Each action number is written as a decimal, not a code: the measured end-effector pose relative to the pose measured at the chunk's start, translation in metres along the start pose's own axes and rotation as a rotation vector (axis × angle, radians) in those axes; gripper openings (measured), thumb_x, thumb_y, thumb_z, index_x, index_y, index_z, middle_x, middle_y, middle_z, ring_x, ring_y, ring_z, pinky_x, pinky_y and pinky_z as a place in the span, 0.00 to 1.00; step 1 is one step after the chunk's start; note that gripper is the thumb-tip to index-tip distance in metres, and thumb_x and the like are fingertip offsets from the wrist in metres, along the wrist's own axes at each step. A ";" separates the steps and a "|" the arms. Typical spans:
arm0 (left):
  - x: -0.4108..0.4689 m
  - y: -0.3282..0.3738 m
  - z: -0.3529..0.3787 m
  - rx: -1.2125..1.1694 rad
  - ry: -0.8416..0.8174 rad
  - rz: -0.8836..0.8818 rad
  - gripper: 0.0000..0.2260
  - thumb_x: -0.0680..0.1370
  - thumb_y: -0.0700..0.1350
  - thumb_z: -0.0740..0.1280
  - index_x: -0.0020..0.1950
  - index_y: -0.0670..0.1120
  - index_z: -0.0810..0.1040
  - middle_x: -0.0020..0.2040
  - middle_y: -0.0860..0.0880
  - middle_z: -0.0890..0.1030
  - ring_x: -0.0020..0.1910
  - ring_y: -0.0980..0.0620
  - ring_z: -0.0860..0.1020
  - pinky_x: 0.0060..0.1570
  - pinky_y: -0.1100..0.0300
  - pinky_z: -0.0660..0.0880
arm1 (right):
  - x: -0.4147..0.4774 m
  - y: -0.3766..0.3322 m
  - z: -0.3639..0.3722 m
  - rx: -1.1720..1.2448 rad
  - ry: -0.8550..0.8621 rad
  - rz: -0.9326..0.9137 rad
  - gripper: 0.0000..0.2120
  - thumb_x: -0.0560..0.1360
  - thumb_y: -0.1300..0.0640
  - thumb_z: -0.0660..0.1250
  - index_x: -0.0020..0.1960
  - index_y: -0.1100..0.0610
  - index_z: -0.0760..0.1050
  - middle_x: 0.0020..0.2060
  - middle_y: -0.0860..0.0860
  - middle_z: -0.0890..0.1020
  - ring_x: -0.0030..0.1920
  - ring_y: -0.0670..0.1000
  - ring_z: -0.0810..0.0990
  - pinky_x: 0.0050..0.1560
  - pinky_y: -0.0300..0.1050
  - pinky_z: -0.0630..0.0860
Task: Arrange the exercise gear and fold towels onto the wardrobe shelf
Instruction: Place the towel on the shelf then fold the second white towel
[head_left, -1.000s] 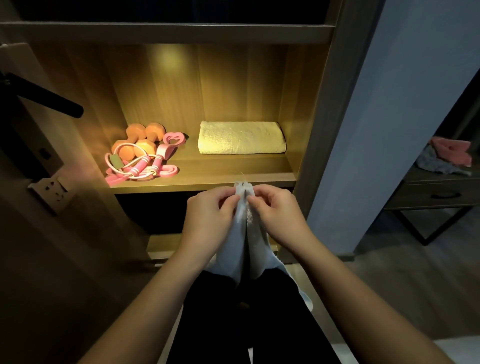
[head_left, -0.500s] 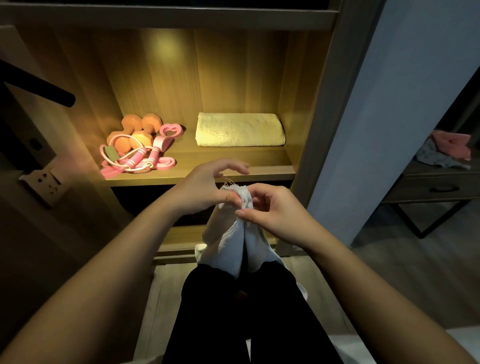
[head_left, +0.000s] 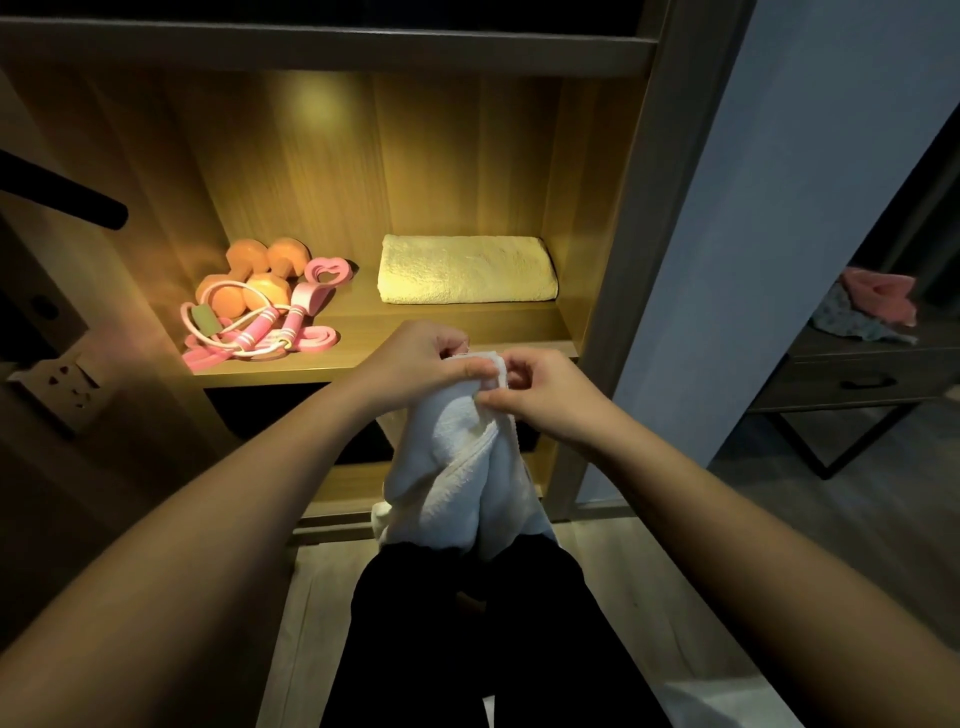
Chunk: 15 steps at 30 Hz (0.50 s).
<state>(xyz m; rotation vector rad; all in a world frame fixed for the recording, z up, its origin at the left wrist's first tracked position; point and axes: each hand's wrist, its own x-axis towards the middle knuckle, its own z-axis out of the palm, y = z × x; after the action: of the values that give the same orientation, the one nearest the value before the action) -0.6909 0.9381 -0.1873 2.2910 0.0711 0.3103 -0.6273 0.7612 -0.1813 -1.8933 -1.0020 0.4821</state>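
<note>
Both hands pinch white towel top edge, left hand, right hand, towel hanging before lit shelf. We match corners squarely, keep edges even before folding.

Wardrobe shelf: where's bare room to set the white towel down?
Bare wood on the shelf: the gap between the pink gear and the yellow towel, and the strip between that towel and the front edge. Left end is crowded: orange dumbbells and tangled pink gear.
</note>
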 end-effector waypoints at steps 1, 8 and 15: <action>0.003 0.001 -0.002 -0.010 0.014 0.003 0.21 0.71 0.55 0.74 0.27 0.51 0.67 0.24 0.57 0.66 0.27 0.61 0.63 0.29 0.64 0.59 | 0.007 -0.003 -0.002 -0.034 0.029 -0.021 0.05 0.73 0.62 0.72 0.46 0.53 0.80 0.38 0.45 0.81 0.41 0.43 0.80 0.46 0.47 0.78; 0.019 -0.007 -0.058 0.098 0.032 -0.083 0.17 0.61 0.67 0.74 0.45 0.62 0.80 0.42 0.65 0.83 0.42 0.67 0.79 0.40 0.70 0.73 | 0.075 -0.060 -0.056 -0.196 0.262 -0.225 0.07 0.75 0.67 0.67 0.52 0.61 0.79 0.48 0.56 0.82 0.50 0.55 0.80 0.53 0.54 0.79; 0.056 0.013 -0.156 0.352 0.222 -0.171 0.04 0.74 0.46 0.73 0.45 0.47 0.80 0.43 0.47 0.82 0.40 0.51 0.79 0.35 0.59 0.72 | 0.133 -0.121 -0.140 -0.155 0.527 -0.351 0.07 0.74 0.67 0.65 0.50 0.60 0.77 0.46 0.56 0.81 0.47 0.52 0.78 0.49 0.48 0.76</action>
<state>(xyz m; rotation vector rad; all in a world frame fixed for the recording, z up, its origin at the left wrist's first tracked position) -0.6753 1.0506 -0.0655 2.5654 0.4645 0.4936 -0.5080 0.8232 0.0034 -1.7860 -0.9964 -0.2963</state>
